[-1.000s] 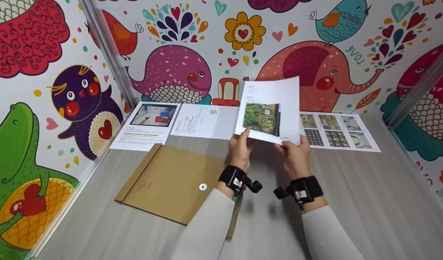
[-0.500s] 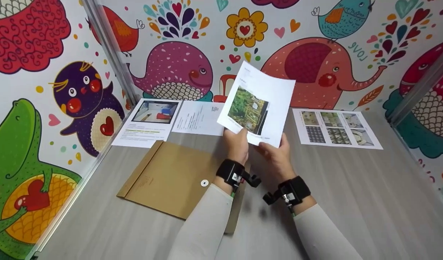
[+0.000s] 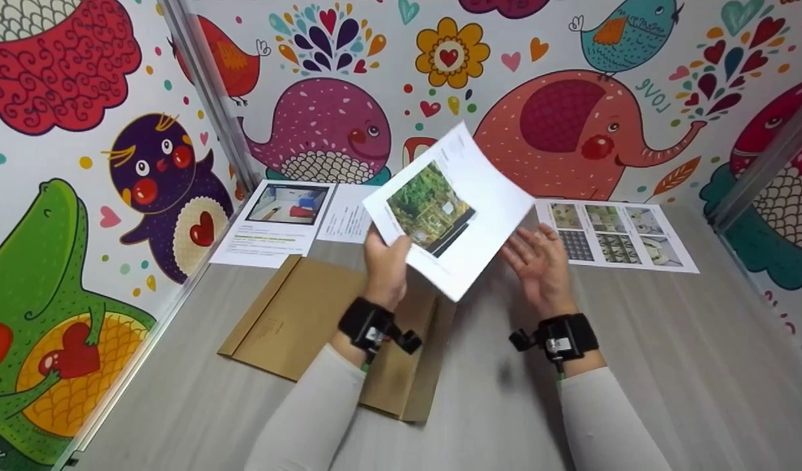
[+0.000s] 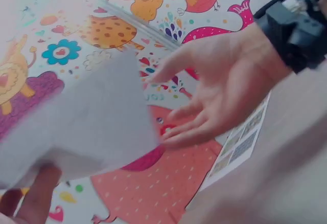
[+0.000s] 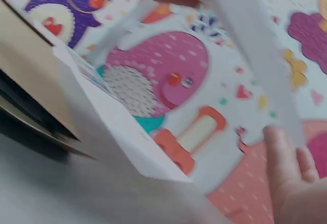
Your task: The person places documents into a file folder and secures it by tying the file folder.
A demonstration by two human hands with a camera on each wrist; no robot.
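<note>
Item in hand: one white printed sheet (image 3: pixel 450 212), bearing a colour photograph of green foliage and a few lines of small text too fine to read; held tilted in the air above the grey table (image 3: pixel 636 340), over the far edge of the envelope. Left hand (image 3: pixel 386 261): fingers curled about the sheet's lower left edge, thumb on the printed face, pinching it. Right hand (image 3: pixel 538 261): palm up, fingers spread and relaxed, just beside the sheet's right edge, holding nothing; the left wrist view shows the same open palm (image 4: pixel 225 91) apart from the paper (image 4: pixel 76 127). Beneath the left forearm: a brown kraft envelope (image 3: pixel 296 320) lying flat, faint print on its face illegible. Along the back of the table, flat: a sheet with one room photograph and a green-highlighted line (image 3: pixel 273 222); a text-only sheet (image 3: pixel 345 219), partly hidden by the held page; a sheet with a grid of small photographs (image 3: pixel 613 235) at the right. Wall covering: cartoon animals; the word "LOVE" (image 3: pixel 651 96) is legible beside the elephant (image 3: pixel 564 131).
</note>
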